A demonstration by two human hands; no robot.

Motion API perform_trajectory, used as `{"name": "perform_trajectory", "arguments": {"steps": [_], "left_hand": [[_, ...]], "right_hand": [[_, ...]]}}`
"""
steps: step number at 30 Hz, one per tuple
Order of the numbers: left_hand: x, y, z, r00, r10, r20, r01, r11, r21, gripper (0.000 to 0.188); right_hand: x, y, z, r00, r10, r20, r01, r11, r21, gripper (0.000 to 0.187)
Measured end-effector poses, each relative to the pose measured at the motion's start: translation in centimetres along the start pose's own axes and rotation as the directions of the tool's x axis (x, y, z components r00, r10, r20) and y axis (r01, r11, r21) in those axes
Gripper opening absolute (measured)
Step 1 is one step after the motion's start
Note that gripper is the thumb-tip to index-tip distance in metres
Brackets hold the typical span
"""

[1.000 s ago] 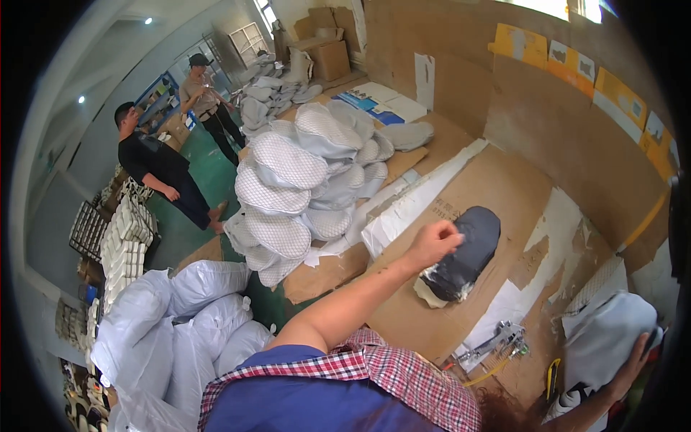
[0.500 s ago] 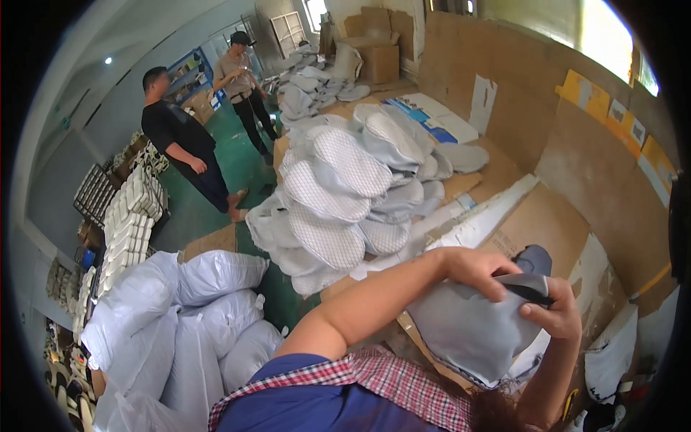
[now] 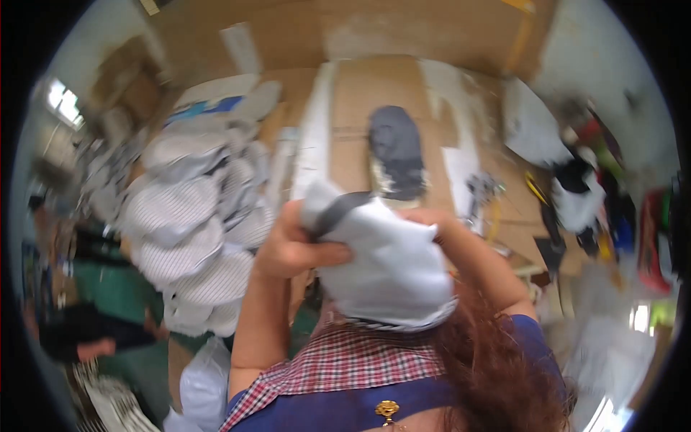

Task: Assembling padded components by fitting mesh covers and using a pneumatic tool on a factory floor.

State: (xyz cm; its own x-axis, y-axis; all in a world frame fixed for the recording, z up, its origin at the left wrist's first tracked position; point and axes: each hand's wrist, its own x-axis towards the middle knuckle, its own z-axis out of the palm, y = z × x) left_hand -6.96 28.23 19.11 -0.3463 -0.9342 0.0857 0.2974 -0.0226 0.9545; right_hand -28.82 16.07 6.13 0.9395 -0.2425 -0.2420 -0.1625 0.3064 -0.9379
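Note:
A pale grey fabric shoe upper (image 3: 392,266) with a dark band at its opening is held up before my chest, smeared by motion. My left hand (image 3: 291,248) is closed on its left edge near the band, thumb across the front. At the far right edge, my right hand (image 3: 428,218) grips the same piece; its fingers are mostly hidden behind the fabric. Beyond the hands, a dark sole-shaped form (image 3: 397,147) with a pale, worn near end lies on the cardboard-covered table (image 3: 363,86).
Grey shoe uppers (image 3: 183,237) with mesh-patterned bottoms are heaped at the left. A yellow-handled tool (image 3: 536,187) and a white fabric piece (image 3: 533,129) lie at the right. A white bag (image 3: 205,378) stands low left; another person (image 3: 79,335) is blurred at the left edge.
My view has swung right, so the table and dark form now sit ahead and the heap lies left. Both hands keep hold of the shoe upper, now in front of my chest.

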Motion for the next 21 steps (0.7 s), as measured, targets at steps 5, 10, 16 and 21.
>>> {"name": "perform_trajectory", "arguments": {"steps": [5, 10, 16, 21], "left_hand": [[3.2, -7.1, -3.5, 0.998, -0.056, 0.002, 0.055, 0.989, -0.139, 0.047], [5.3, -8.9, -4.3, 0.980, -0.199, -0.012, 0.191, 0.954, -0.233, 0.059], [20.1, -9.5, -11.6, 0.944, -0.323, -0.065, 0.293, 0.912, -0.287, 0.046], [35.0, -16.5, -19.8, 0.908, -0.380, -0.176, 0.241, 0.818, -0.522, 0.032]], "right_hand": [[-8.4, 1.0, -0.4, 0.955, -0.297, 0.019, 0.297, 0.955, 0.024, 0.067], [-10.2, -0.1, -2.1, 0.956, -0.100, -0.275, 0.145, 0.979, 0.147, 0.051], [-4.3, -4.3, -13.6, 0.753, -0.239, -0.613, 0.529, 0.773, 0.349, 0.025], [5.5, -2.5, -28.8, 0.607, 0.005, -0.794, 0.547, 0.722, 0.423, 0.022]]}}
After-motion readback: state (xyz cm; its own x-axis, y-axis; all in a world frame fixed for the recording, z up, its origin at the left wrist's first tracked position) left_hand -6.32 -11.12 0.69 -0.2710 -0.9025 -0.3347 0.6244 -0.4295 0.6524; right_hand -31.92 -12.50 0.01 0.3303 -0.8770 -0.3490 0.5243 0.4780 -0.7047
